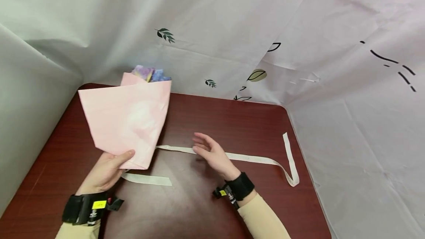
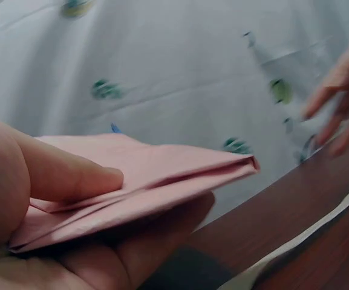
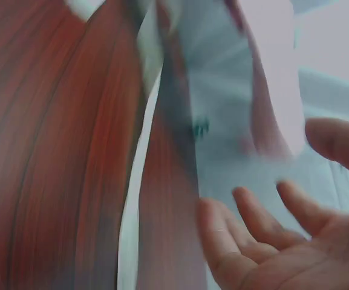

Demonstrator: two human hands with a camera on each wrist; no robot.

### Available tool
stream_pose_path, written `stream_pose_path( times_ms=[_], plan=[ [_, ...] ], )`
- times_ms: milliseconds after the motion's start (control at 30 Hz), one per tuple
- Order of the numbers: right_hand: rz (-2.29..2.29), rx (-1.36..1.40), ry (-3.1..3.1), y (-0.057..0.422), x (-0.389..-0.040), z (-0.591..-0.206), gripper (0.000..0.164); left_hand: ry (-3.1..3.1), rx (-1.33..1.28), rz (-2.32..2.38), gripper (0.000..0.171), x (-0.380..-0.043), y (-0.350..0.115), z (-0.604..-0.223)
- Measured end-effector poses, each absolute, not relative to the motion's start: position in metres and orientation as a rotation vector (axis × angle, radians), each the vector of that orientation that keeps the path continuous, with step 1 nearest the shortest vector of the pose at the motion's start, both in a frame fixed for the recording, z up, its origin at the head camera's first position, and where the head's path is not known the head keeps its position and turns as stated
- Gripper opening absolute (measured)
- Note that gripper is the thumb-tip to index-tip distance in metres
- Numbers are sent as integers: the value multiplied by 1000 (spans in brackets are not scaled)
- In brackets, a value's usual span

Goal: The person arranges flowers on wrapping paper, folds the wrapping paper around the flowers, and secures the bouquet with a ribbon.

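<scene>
A bouquet wrapped in pink paper point(image 1: 127, 117) is held up at the left of the head view, with purple and blue flowers point(image 1: 151, 73) showing over its top edge. My left hand point(image 1: 106, 170) grips its folded lower end, thumb on the front face and fingers beneath, as the left wrist view shows point(image 2: 71, 175). Apart from the bouquet, my right hand point(image 1: 214, 156) hovers over a white ribbon point(image 1: 249, 158), its fingers loosely spread and holding nothing. The ribbon runs across the table behind the bouquet's base; a ribbon end point(image 1: 149, 180) lies beside the left hand.
The dark red wooden table point(image 1: 212, 117) has rounded back corners. White cloth point(image 1: 212, 28) with leaf prints hangs along its back and sides. Toward the right edge the ribbon bends back on itself, its other end point(image 1: 287, 143) pointing to the rear.
</scene>
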State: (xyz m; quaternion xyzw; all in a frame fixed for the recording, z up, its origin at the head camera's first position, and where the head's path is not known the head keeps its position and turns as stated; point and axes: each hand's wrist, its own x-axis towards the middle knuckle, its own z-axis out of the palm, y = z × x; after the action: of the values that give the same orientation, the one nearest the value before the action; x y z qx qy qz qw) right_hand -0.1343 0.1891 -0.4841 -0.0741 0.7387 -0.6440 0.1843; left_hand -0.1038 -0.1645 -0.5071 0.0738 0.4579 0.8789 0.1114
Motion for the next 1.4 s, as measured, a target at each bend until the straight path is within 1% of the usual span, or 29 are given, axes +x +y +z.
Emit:
stream_pose_path(
  times_ms=[133, 200, 267, 433, 533, 700, 833, 1000, 1100, 1267, 1333, 1400],
  plan=[
    [-2099, -66, 1655, 159, -147, -477, 64, 1369, 297, 2494, 33, -114, -133, -503],
    [-2189, -11, 1506, 148, -153, -474, 63, 1377, 328, 2450, 31, -118, -118, -501],
    [-2254, 15, 1413, 141, -158, -472, 58, 1397, 350, 2401, 28, -122, -106, -500],
    [-2378, 62, 1326, 132, -164, -472, 38, 1427, 400, 2308, 23, -129, -85, -499],
    [-2431, 115, 1313, 130, -166, -474, 31, 1418, 408, 2272, 23, -131, -78, -501],
    [-2494, 181, 1369, 130, -165, -475, 30, 1418, 312, 2225, 22, -133, -71, -503],
    [-2522, 209, 1450, 132, -165, -475, 31, 1349, 256, 2225, 29, -134, -70, -503],
    [-2536, 221, 1470, 135, -165, -475, 31, 1192, 325, 2244, 29, -134, -74, -501],
    [-2550, 237, 1450, 137, -164, -476, 31, 1125, 378, 2256, 32, -134, -78, -501],
    [-2558, 258, 1448, 137, -163, -478, 32, 1164, 372, 2256, 35, -134, -81, -501],
    [-2562, 272, 1452, 137, -163, -480, 32, 1254, 271, 2298, 33, -135, -80, -498],
    [-2572, 293, 1459, 137, -162, -481, 32, 1436, 110, 2363, 39, -134, -78, -493]
  ],
)
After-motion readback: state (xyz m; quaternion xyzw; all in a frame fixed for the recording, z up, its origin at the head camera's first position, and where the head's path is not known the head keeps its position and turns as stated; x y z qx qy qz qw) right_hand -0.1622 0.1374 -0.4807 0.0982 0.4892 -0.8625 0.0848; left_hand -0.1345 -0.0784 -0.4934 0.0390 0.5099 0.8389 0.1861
